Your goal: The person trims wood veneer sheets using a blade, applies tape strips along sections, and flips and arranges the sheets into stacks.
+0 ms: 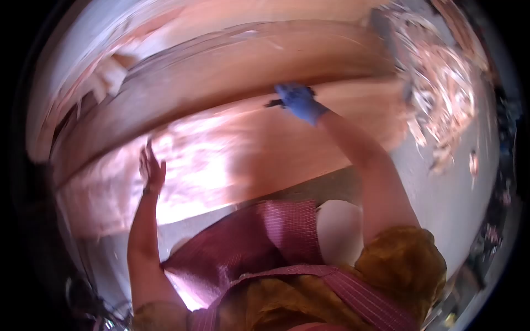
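Observation:
A long orange-brown sheet (265,149), which looks like wood veneer, lies across the floor in front of my knees. My left hand (152,168), bare, is over its bright left part with the fingers stretched out. Whether that palm touches the sheet cannot be made out. In a blue glove, my right hand (301,102) is closed around a small dark tool (274,103) near the sheet's far edge. Only the tool's dark end shows, and blur hides its kind.
Behind the sheet lies another brown sheet (265,58) with a dark shadowed edge. A heap of pale torn strips (439,83) covers the floor at the right. Pale scraps (110,74) stand up at the far left. Grey floor (436,193) shows at right.

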{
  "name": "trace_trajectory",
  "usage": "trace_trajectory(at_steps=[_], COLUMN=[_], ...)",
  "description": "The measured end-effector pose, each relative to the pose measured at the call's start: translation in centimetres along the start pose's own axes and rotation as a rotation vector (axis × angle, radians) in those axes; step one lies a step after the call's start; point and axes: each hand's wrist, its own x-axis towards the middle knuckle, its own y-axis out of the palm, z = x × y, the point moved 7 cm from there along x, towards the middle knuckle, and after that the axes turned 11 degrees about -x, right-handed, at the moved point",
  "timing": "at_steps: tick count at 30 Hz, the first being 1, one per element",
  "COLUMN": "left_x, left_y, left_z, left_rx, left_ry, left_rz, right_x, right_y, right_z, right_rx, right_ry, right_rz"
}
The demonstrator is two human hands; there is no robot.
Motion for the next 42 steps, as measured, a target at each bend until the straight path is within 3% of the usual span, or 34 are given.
trace_trajectory(at_steps=[1, 2, 4, 5, 6, 7, 8, 9, 11, 14, 15, 17, 19, 22, 23, 25, 26, 27, 29, 33, 37, 41, 42], left_x=[1.4, 3.0, 4.7, 5.0, 5.4, 5.4, 5.6, 5.8, 6.6, 3.2, 1.5, -1.9, -4.4, -9.4, -11.0, -13.3, -13.6, -14.7, -14.8, -14.5, -14.2, -11.0, -9.2], left_y=[-3.3, -4.1, -3.7, -3.5, -3.3, -2.9, -2.5, -1.8, 0.5, 2.8, 2.2, -0.5, 0.4, 1.0, 0.3, 0.6, 3.3, 5.3, 5.8, 5.3, 3.2, 0.9, 1.5], left_z=[-1.3, 0.0, 2.6, 3.3, 3.6, 3.8, 3.5, 3.5, 6.2, 9.0, 7.7, 5.3, 5.8, 5.5, 4.6, 3.7, 5.2, 5.7, 5.1, 5.5, 4.1, 3.1, 4.6], left_rx=[0.029, 0.082, 0.181, 0.222, 0.261, 0.286, 0.311, 0.324, 0.121, 0.161, 0.413, 0.260, 0.312, 0.346, 0.362, 0.306, 0.296, 0.269, 0.252, 0.189, 0.198, -0.046, -0.002], left_ry=[-0.074, -0.077, 0.047, 0.111, 0.174, 0.193, 0.183, 0.174, -0.034, 0.148, 0.417, 0.535, 0.336, 0.380, 0.386, 0.394, 0.254, 0.270, 0.213, 0.133, 0.177, 0.022, -0.032], left_rz=[-0.006, -0.041, -0.089, -0.084, -0.061, 0.011, 0.122, 0.231, 0.134, -0.106, -0.291, -0.247, -0.040, -0.100, -0.138, -0.078, 0.078, 0.129, 0.120, 0.159, 0.112, 0.634, 0.520], right_x=[-1.0, -2.1, -3.2, -3.7, -4.6, -4.9, -5.4, -6.1, -7.8, -10.5, -11.4, -13.6, -15.9, -18.5, -18.8, -20.3, -21.0, -21.4, -21.3, -21.6, -21.0, -21.4, -21.3], right_y=[-1.5, -2.7, -3.3, -3.5, -4.5, -4.3, -4.8, -4.0, -3.3, -3.7, -3.9, -3.4, -1.8, -0.7, -0.5, -0.3, 0.6, 1.8, 3.2, 2.7, 3.3, 3.3, 3.3], right_z=[0.5, 1.7, 2.1, 2.1, 2.6, 3.1, 3.6, 3.4, 3.9, 5.9, 6.6, 7.6, 8.1, 8.2, 8.7, 9.1, 9.1, 9.2, 10.1, 10.3, 9.7, 10.2, 10.2], right_rx=[0.014, -0.254, -0.226, -0.250, -0.286, -0.337, -0.415, -0.448, -0.412, -0.411, -0.365, -0.274, -0.189, -0.133, -0.131, -0.134, -0.147, -0.145, -0.138, -0.094, -0.140, -0.186, -0.188], right_ry=[0.002, -0.068, -0.058, -0.021, -0.008, 0.038, 0.023, 0.069, 0.051, -0.024, -0.050, -0.080, -0.099, 0.005, -0.031, -0.104, -0.082, -0.101, -0.139, -0.133, -0.080, -0.152, -0.172], right_rz=[-0.076, -0.151, -0.248, -0.188, -0.315, -0.137, -0.168, -0.005, 0.110, 0.148, 0.103, 0.083, 0.133, 0.325, 0.292, 0.245, 0.302, 0.380, 0.544, 0.412, 0.507, 0.474, 0.436])
